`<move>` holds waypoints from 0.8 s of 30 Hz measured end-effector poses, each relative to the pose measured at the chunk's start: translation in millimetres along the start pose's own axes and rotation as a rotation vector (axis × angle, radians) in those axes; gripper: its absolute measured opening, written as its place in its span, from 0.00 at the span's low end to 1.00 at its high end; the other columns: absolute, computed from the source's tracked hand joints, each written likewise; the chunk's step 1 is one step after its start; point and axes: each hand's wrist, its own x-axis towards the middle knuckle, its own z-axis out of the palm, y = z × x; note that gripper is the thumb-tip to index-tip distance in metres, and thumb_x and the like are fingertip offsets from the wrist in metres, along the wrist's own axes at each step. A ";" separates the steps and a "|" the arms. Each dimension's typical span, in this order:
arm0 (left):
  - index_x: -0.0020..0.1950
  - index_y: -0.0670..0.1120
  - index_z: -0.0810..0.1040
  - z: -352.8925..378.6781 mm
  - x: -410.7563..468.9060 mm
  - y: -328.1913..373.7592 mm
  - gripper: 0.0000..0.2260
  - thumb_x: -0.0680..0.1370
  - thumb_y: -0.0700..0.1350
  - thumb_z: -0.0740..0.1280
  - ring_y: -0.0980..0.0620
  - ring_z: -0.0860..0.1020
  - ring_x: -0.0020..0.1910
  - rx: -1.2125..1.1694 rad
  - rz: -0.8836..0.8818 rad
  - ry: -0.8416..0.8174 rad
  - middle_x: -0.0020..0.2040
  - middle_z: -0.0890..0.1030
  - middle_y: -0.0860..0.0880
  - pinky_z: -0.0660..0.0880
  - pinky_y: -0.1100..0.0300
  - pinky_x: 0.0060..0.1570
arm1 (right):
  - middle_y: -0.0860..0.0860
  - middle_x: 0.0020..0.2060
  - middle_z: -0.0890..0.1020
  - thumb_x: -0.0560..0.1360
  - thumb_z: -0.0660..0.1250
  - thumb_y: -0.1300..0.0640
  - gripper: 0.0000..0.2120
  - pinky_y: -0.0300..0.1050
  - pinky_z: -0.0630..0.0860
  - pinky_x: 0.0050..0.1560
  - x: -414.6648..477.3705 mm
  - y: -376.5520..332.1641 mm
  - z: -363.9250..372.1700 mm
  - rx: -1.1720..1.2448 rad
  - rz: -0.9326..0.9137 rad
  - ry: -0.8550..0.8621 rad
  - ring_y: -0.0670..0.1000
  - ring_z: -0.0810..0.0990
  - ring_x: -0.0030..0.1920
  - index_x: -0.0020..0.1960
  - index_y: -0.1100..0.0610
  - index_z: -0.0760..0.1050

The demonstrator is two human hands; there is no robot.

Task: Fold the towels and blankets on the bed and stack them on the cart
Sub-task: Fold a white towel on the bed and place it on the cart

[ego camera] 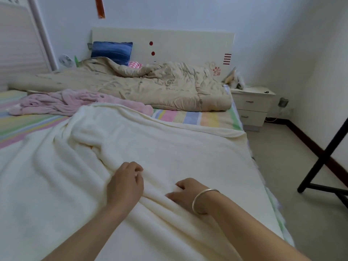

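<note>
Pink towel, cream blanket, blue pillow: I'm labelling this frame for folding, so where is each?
pink towel (75,100), head view, its crumpled middle.
cream blanket (169,140), head view, its smooth middle.
blue pillow (112,51), head view, its front face.

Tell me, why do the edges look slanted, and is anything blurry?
Head view: the wide lens leans the wardrobe and stand near the edges; soft, even light, faint shadows by the left hand and right hand; the blanket looks pale, nearly washed out.

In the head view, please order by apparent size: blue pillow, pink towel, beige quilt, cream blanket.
1. cream blanket, helped by nearness to the camera; its true size is unsure.
2. beige quilt.
3. pink towel.
4. blue pillow, partly hidden.
</note>
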 end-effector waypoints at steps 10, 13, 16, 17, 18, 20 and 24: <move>0.54 0.50 0.77 8.7 -35.7 76.7 0.09 0.77 0.39 0.64 0.53 0.75 0.55 -0.091 0.066 0.128 0.55 0.75 0.55 0.72 0.57 0.51 | 0.58 0.47 0.83 0.73 0.69 0.53 0.08 0.45 0.73 0.47 18.7 144.1 -138.2 0.114 0.239 0.428 0.58 0.80 0.48 0.40 0.57 0.76; 0.54 0.52 0.76 12.4 -60.0 99.4 0.09 0.78 0.40 0.63 0.55 0.75 0.55 -0.075 0.060 0.065 0.54 0.75 0.57 0.72 0.57 0.53 | 0.55 0.51 0.81 0.77 0.66 0.48 0.16 0.44 0.71 0.51 19.1 158.6 -135.0 0.206 0.199 0.351 0.57 0.79 0.52 0.53 0.60 0.78; 0.52 0.55 0.75 10.5 -82.1 110.2 0.08 0.78 0.42 0.62 0.57 0.74 0.55 -0.060 0.025 0.037 0.54 0.74 0.59 0.72 0.59 0.54 | 0.59 0.48 0.81 0.79 0.62 0.46 0.22 0.46 0.74 0.48 5.7 150.2 -139.3 0.567 0.236 0.257 0.58 0.79 0.48 0.56 0.65 0.78; 0.52 0.55 0.75 9.2 -87.3 111.0 0.08 0.78 0.42 0.62 0.57 0.74 0.55 -0.056 0.014 0.026 0.53 0.74 0.59 0.72 0.59 0.53 | 0.59 0.44 0.81 0.79 0.61 0.45 0.21 0.46 0.74 0.42 -0.5 147.4 -140.1 0.730 0.256 0.219 0.57 0.78 0.41 0.52 0.64 0.79; 0.51 0.56 0.75 7.8 -90.3 110.8 0.08 0.78 0.43 0.62 0.57 0.74 0.55 -0.050 0.010 0.013 0.53 0.75 0.59 0.72 0.59 0.53 | 0.58 0.40 0.80 0.79 0.61 0.44 0.21 0.45 0.72 0.37 -5.3 145.2 -140.5 0.853 0.262 0.191 0.56 0.77 0.36 0.47 0.62 0.78; 0.50 0.57 0.74 4.8 -91.9 108.8 0.08 0.78 0.44 0.62 0.57 0.75 0.55 -0.025 0.014 -0.025 0.53 0.75 0.59 0.72 0.59 0.53 | 0.55 0.34 0.78 0.78 0.60 0.42 0.23 0.44 0.70 0.35 -10.3 141.4 -139.2 0.957 0.269 0.168 0.54 0.74 0.32 0.39 0.60 0.77; 0.49 0.58 0.73 5.5 -85.8 102.3 0.08 0.78 0.44 0.61 0.58 0.76 0.52 -0.006 0.005 -0.067 0.53 0.76 0.59 0.72 0.60 0.51 | 0.51 0.21 0.71 0.76 0.66 0.47 0.22 0.40 0.67 0.26 -5.2 126.5 -125.7 0.962 0.235 0.248 0.51 0.70 0.22 0.28 0.58 0.69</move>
